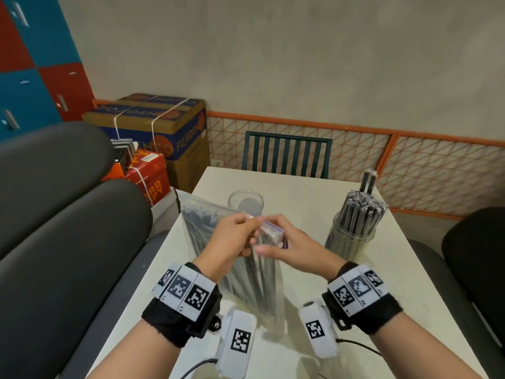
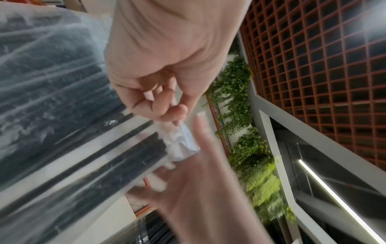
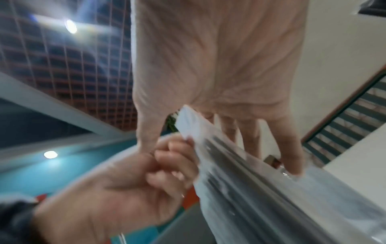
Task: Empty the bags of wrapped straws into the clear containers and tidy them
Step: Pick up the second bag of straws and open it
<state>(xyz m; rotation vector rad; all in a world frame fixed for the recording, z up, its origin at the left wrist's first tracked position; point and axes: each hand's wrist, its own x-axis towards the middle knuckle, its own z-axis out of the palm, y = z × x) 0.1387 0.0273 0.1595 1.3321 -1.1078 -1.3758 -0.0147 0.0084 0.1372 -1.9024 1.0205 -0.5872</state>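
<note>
Wrist bands (image 1: 188,291) with black-and-white markers sit nearest the camera, one on each forearm. Left hand (image 1: 232,236): its grip is a pinch, curled fingers (image 2: 165,105) and thumb closed on the crumpled top edge of the clear bag (image 1: 207,242) at its zip strip. Right hand (image 1: 289,250): fingers extended along the far side of the same top edge and thumb on the near side, so this grip too is closed on the bag, though the wrist views are blurred. Both hands meet at the bag's mouth, touching or nearly so. Bag: transparent plastic with a thin blue line at the seal, packed lengthwise with dark straws (image 2: 117,158) in clear wrappers; it is raised and tilted, its lower end resting on the white surface (image 1: 308,192) near the person. Beyond the hands stands an upright clear container (image 1: 246,203) with no straws visible inside. To the right, well apart from it, a second clear container (image 1: 352,233) stands packed with upright wrapped straws, a few projecting higher. Green chair (image 1: 287,154) at the far edge; cardboard boxes (image 1: 164,127) to the left.
</note>
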